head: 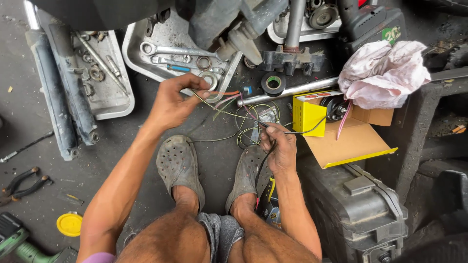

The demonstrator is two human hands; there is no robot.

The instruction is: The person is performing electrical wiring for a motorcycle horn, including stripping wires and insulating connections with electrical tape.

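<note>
I squat over a dark workshop floor and look down at my knees and worn clogs. My left hand pinches the ends of thin coloured wires and pulls them taut. My right hand grips the black cable where those wires come out. The cable runs right to a dark electrical part lying in an opened yellow cardboard box. Loose loops of green and yellow wire lie on the floor between my hands.
Two metal trays hold spanners, bolts and rings. A roll of black tape, a chrome tube and a pink rag lie behind. Pliers and a yellow lid sit left, a black tool case right.
</note>
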